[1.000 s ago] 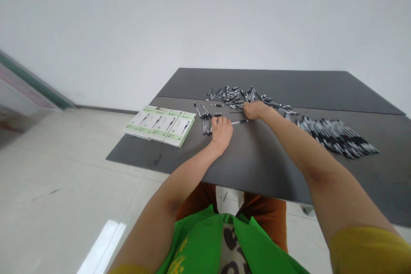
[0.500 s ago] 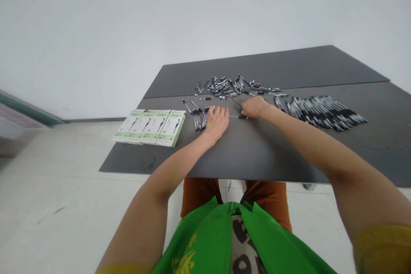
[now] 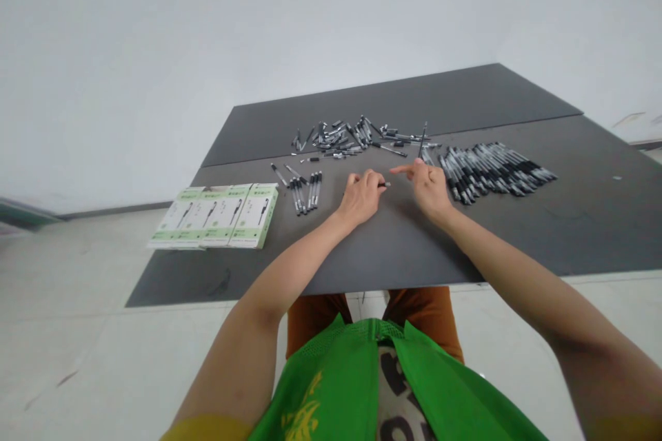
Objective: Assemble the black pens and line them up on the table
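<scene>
My left hand (image 3: 362, 194) is closed over a pen, whose dark end (image 3: 383, 185) sticks out to the right past the fingers; the rest is hidden. To its right, my right hand (image 3: 430, 187) grips a slim dark pen-like stick (image 3: 423, 139) that points up and away. Its index finger stretches left towards the left hand. A small row of pens (image 3: 306, 193) lies left of my left hand. Behind both hands is a loose pile of pens and pen parts (image 3: 341, 138). Right of my right hand, a broad layer of pens (image 3: 491, 169) lies side by side.
Flat white and green boxes (image 3: 214, 217) with pen pictures overlap at the left of the dark grey table (image 3: 331, 265). A seam crosses the tabletop behind the hands. Beyond the far edge stands a pale wall (image 3: 310, 21).
My right hand has lifted its slim stick and swung it upright, moving right, its index finger now out. My left hand has left the small row and closed on the pen. The view has shifted.
</scene>
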`<move>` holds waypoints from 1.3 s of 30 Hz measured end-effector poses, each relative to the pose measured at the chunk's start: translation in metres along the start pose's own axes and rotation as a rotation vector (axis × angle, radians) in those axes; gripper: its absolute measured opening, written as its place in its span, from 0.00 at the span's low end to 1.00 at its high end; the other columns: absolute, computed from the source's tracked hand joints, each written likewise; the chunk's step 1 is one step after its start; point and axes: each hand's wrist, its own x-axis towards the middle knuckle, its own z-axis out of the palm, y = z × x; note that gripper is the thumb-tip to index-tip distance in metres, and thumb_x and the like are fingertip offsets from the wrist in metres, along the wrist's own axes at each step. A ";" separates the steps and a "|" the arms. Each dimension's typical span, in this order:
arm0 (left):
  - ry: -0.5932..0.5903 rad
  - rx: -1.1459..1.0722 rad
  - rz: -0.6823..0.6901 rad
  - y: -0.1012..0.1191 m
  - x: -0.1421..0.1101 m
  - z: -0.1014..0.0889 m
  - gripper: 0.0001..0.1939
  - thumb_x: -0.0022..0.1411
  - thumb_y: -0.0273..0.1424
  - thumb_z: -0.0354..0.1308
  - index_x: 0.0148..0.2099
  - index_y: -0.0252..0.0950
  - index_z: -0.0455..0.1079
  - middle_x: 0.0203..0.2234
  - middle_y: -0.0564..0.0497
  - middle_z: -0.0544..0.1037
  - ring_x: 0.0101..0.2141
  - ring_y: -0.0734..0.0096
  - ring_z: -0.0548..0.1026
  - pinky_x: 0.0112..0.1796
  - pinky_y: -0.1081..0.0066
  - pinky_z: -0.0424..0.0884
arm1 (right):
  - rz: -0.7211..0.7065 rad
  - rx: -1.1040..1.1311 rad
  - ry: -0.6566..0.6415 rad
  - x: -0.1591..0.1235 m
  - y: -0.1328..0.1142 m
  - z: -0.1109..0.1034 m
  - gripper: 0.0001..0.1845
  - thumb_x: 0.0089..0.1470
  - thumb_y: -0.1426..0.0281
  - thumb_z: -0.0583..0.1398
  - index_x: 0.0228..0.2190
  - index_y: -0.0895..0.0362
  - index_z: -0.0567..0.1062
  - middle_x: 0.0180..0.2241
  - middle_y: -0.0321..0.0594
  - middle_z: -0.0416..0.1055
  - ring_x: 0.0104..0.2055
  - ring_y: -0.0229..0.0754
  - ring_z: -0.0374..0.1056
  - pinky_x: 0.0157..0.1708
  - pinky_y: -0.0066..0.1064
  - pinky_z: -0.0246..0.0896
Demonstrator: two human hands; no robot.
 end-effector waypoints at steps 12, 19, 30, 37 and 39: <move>0.184 -0.270 -0.105 0.038 -0.015 0.004 0.10 0.73 0.30 0.38 0.48 0.36 0.59 0.42 0.44 0.75 0.43 0.67 0.73 0.46 0.67 0.66 | 0.155 0.328 0.071 -0.021 -0.006 0.040 0.42 0.63 0.46 0.37 0.46 0.58 0.80 0.23 0.38 0.64 0.26 0.40 0.60 0.27 0.32 0.56; 0.154 -0.223 -0.096 0.040 -0.013 0.009 0.12 0.73 0.32 0.38 0.50 0.35 0.59 0.44 0.44 0.76 0.44 0.66 0.75 0.47 0.65 0.65 | 0.185 0.419 0.102 -0.019 -0.013 0.038 0.41 0.63 0.45 0.39 0.49 0.58 0.78 0.22 0.35 0.59 0.25 0.38 0.58 0.27 0.31 0.56; 0.093 -0.166 -0.111 0.042 -0.011 0.008 0.12 0.73 0.32 0.37 0.49 0.36 0.60 0.43 0.46 0.77 0.40 0.68 0.76 0.45 0.64 0.63 | 0.241 0.493 0.133 -0.029 -0.017 0.038 0.40 0.61 0.41 0.42 0.49 0.56 0.77 0.21 0.33 0.57 0.23 0.37 0.58 0.23 0.30 0.55; 0.073 -0.192 -0.101 0.042 -0.009 0.009 0.12 0.74 0.33 0.38 0.50 0.36 0.60 0.43 0.47 0.78 0.40 0.68 0.76 0.44 0.65 0.62 | 0.294 0.533 0.090 -0.028 -0.007 0.039 0.43 0.61 0.40 0.40 0.55 0.55 0.74 0.23 0.34 0.62 0.23 0.36 0.59 0.21 0.29 0.55; 0.067 -0.194 -0.110 0.042 -0.009 0.008 0.12 0.74 0.33 0.38 0.49 0.36 0.61 0.43 0.47 0.78 0.40 0.68 0.77 0.44 0.65 0.62 | 0.298 0.530 0.083 -0.028 -0.005 0.041 0.43 0.60 0.40 0.40 0.56 0.55 0.73 0.24 0.35 0.63 0.23 0.36 0.59 0.22 0.29 0.55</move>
